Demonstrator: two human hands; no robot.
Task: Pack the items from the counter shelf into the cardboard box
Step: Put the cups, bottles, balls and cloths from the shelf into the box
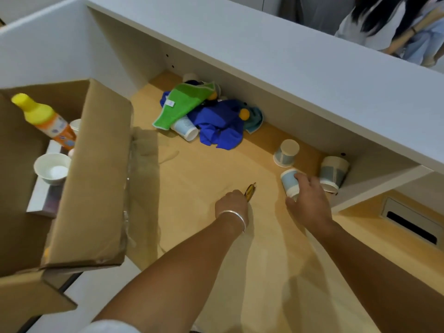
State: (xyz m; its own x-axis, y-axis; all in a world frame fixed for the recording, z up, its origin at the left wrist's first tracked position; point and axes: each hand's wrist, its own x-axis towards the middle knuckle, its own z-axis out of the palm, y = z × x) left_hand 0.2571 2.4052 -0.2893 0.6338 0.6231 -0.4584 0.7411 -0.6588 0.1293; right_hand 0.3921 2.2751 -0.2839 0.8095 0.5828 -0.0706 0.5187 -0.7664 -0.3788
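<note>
Both forearms are stretched forward from the bottom of the view over the wooden counter shelf [216, 169]. The left hand [231, 204], ringed at the wrist by a silver bangle [234, 218], is curled around a small yellow-brown object [250, 191]; what that object is cannot be told. The right hand [310, 198] is wrapped around a pale blue paper cup [289, 182] lying on its side, its long axis running toward and away from the camera, with fingers laid over the top and thumb low on the near side. Two more cups are placed just beyond: one upturned cup [286, 152] behind it and one tilted cup [334, 173] just beside the right hand, against the shelf's right wall. Farther back, a heap is formed by a green cloth [185, 102], a blue cloth [219, 123] and another toppled cup [185, 128]. The cardboard box [96, 176] is set well to the left, already holding an orange bottle [48, 123] and a white bowl [51, 168]. A carry to the box would therefore run leftward, and the left hand is judged the nearer to it.
</note>
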